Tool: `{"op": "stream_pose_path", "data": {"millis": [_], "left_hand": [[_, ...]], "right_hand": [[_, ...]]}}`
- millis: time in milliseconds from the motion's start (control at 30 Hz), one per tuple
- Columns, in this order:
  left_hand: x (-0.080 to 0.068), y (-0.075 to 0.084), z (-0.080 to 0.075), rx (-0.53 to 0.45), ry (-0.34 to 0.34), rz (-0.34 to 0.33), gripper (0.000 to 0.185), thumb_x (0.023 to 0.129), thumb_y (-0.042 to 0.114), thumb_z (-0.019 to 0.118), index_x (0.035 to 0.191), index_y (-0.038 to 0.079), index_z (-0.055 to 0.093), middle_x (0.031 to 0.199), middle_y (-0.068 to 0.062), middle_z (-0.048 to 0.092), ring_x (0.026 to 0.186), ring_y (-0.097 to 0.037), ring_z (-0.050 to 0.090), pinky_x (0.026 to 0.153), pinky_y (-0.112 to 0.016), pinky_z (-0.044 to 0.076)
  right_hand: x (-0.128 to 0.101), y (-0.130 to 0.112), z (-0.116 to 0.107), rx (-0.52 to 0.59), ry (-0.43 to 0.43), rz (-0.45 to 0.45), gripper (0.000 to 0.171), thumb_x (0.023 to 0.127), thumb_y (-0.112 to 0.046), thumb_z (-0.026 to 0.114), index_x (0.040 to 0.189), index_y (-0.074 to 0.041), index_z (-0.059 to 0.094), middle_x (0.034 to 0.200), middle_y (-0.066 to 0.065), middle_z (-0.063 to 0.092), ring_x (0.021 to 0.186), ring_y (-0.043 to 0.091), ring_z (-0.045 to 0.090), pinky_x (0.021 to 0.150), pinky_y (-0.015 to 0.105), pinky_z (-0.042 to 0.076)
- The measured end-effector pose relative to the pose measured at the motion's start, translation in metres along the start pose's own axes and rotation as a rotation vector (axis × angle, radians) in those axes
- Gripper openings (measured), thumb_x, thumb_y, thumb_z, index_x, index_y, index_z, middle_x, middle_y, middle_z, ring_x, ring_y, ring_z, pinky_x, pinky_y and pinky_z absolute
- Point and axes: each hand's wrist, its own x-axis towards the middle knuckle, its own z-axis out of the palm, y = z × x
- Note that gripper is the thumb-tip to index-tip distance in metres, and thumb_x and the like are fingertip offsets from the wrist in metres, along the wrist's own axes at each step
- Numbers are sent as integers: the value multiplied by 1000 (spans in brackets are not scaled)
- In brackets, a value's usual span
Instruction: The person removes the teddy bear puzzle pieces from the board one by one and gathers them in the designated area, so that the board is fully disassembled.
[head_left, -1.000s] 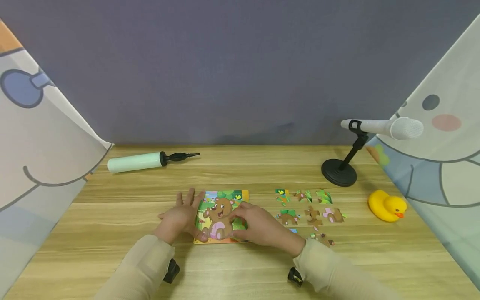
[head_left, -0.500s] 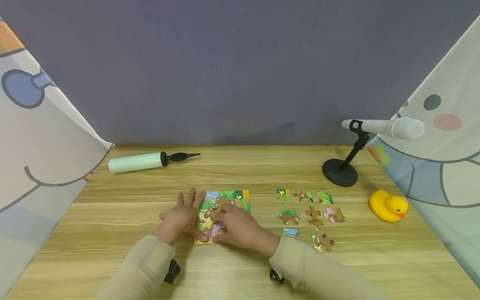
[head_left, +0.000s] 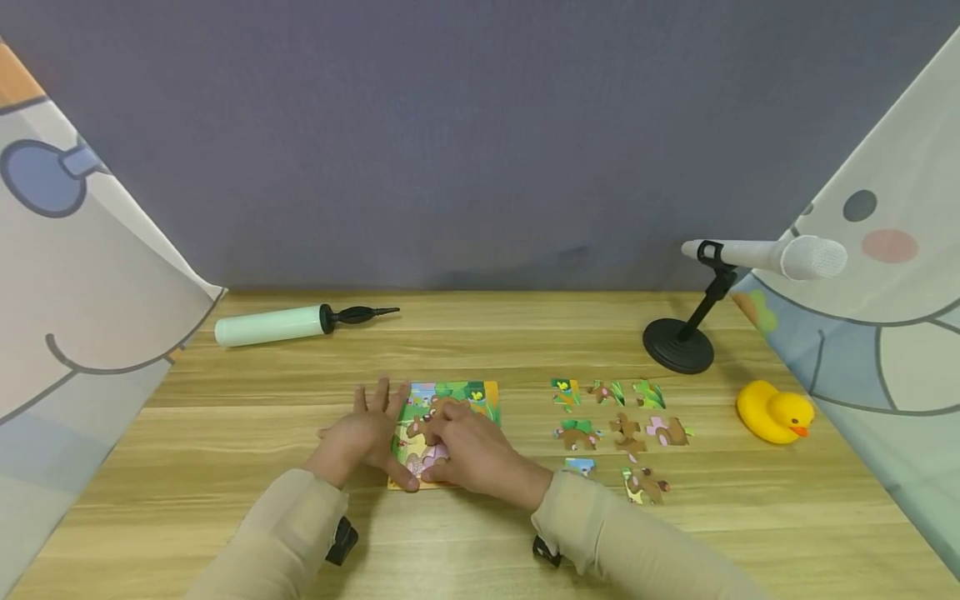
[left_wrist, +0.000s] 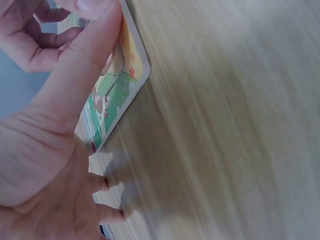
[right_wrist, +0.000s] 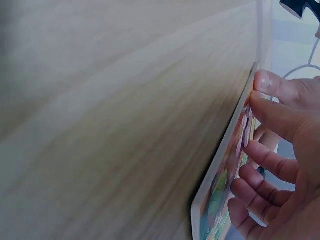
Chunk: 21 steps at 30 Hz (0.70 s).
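A bear jigsaw puzzle [head_left: 491, 392] lies flat in its board on the wooden table. My left hand [head_left: 360, 435] rests at its left side with fingers spread, and the thumb [left_wrist: 90, 55] lies over the near edge of the board. Across the lower middle of the picture, my right hand [head_left: 476, 450] has its fingers curled over the bear's belly. The right wrist view shows thumb and fingers around a pink puzzle piece [right_wrist: 245, 127] that tilts slightly up from the board. Much of the picture is hidden under this hand.
Several loose puzzle pieces [head_left: 577, 434] lie in rows right of the board. Farther right are a yellow rubber duck [head_left: 772, 412] and a white microphone [head_left: 810, 257] on a black stand [head_left: 678, 345]. A pale green hand pump [head_left: 273, 326] lies at the back left.
My right hand has moved left across the puzzle, from its right part to the bear's belly, uncovering loose pieces near the wrist. The left hand has stayed in place.
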Motion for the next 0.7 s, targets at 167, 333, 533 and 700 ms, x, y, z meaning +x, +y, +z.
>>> {"op": "stream_pose_path", "data": {"millis": [167,333,533,700], "left_hand": [[-1,1,1,0,9,-3,139,42,60,80,147,15,1,149,-21,-11,130,-49,-8,69,-82,20],[-3,3,2,1,37,16,137,42,57,79,147,13,2,148,-22,-10,130,-50,-8,69,-81,21],[-4,3,3,9,59,26,137,43,56,79,147,11,3,148,-23,-7,129,-51,-7,68,-81,22],[-4,2,3,22,44,16,138,42,60,77,146,12,1,148,-22,-9,130,-50,-7,69,-81,23]], "right_hand": [[1,5,-4,-25,-10,36,27,70,-41,76,83,-21,61,91,-10,48,79,7,43,61,20,40],[3,15,-15,-59,-41,88,30,74,-37,74,99,-20,66,85,-8,48,76,7,43,60,20,39],[3,23,-15,-53,-22,83,59,69,-47,74,121,-22,59,88,-8,50,75,5,42,60,19,37],[2,23,-11,-128,29,49,57,63,-54,73,110,-23,64,86,-10,52,78,6,44,61,19,39]]}}
